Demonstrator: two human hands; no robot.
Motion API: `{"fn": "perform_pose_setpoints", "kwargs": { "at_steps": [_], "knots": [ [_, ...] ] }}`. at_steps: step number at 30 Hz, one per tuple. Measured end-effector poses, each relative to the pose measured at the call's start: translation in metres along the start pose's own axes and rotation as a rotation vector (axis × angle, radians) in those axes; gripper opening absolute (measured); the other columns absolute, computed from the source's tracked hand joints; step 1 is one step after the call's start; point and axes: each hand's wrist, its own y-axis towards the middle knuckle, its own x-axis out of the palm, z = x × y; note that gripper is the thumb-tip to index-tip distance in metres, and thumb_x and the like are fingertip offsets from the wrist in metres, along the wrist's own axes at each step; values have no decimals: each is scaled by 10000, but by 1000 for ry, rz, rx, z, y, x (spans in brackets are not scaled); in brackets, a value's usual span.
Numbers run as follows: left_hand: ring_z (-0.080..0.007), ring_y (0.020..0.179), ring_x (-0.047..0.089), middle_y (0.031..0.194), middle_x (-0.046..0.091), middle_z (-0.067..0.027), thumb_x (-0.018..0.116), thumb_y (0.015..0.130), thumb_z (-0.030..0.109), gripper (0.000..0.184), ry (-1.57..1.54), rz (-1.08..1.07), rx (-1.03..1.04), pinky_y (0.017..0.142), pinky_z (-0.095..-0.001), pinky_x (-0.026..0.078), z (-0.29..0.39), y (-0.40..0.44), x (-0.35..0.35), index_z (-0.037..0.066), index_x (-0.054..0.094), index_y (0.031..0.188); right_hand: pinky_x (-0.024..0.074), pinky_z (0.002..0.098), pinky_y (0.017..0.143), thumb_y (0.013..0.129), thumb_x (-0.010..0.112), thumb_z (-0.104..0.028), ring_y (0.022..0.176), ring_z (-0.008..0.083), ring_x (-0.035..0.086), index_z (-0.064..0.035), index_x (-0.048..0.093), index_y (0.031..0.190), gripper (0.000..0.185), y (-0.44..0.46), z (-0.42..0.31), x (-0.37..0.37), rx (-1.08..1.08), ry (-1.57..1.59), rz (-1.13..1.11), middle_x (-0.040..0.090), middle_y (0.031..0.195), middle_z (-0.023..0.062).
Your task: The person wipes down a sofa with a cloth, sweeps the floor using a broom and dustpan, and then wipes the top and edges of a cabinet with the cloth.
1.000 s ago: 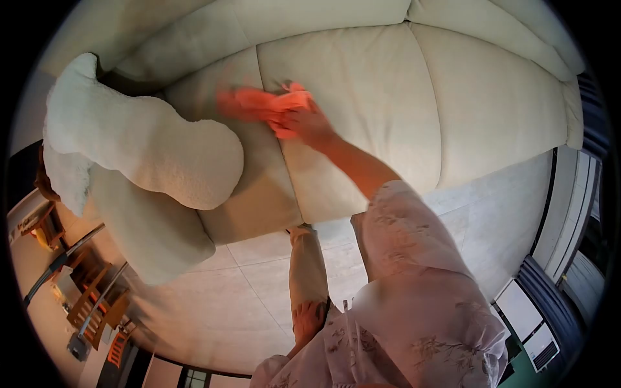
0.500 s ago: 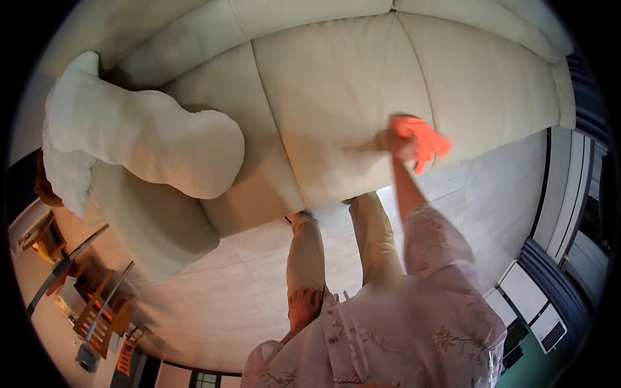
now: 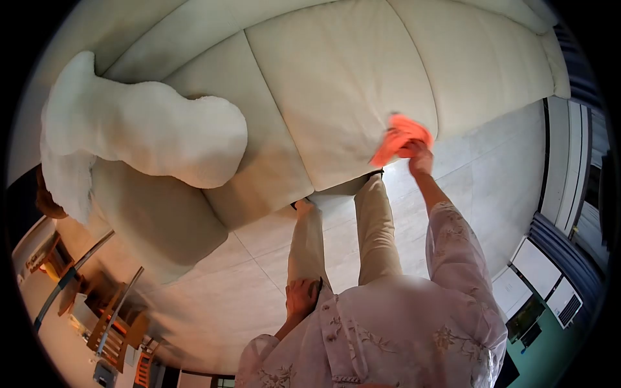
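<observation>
My right hand (image 3: 420,157) is closed on an orange cloth (image 3: 404,136), which spreads out loosely to the left of the fingers and is slightly blurred. Both are over the front edge of a cream sofa seat (image 3: 343,84); whether the cloth touches the seat I cannot tell. My left hand (image 3: 302,296) rests on my left thigh, fingers laid flat and holding nothing visible. A dark band circles that wrist.
A fluffy white cushion or throw (image 3: 155,132) lies on the left part of the sofa. Pale floor tiles (image 3: 259,278) run below the seat. Wooden chairs (image 3: 116,330) stand at lower left. Dark curtains (image 3: 563,258) and a sliding door frame (image 3: 569,168) line the right side.
My right hand has moved right and slightly down, toward the sofa's front edge. The cloth has swung from the hand's right to its left. My left hand stays on the thigh.
</observation>
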Motion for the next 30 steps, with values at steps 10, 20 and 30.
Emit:
{"fn": "perform_pose_setpoints", "kwargs": {
  "at_steps": [10, 20, 30],
  "knots": [
    [-292, 945, 522, 955, 584, -82, 609, 768, 176, 193, -70, 16, 33, 833, -404, 395, 2, -32, 31, 107, 638, 946, 344, 452, 950, 852, 491, -144, 1124, 302, 455, -69, 478, 1185, 342, -52, -241, 134, 275, 188, -126, 509, 1145, 157],
    [-340, 832, 600, 923, 645, -129, 653, 751, 153, 185, -194, 159, -92, 738, -416, 482, -9, -78, 65, 79, 646, 920, 466, 352, 811, 879, 412, -241, 907, 156, 598, -111, 669, 802, 298, -11, -175, 25, 269, 538, -611, 657, 932, 19],
    [-292, 839, 588, 905, 643, -94, 598, 756, 143, 170, -185, 259, -260, 735, -411, 453, -54, -109, 46, 90, 644, 911, 383, 277, 427, 813, 543, -88, 527, 114, 493, -131, 626, 991, 201, 8, -88, -17, 957, 721, 72, 547, 696, -4]
  ]
}}
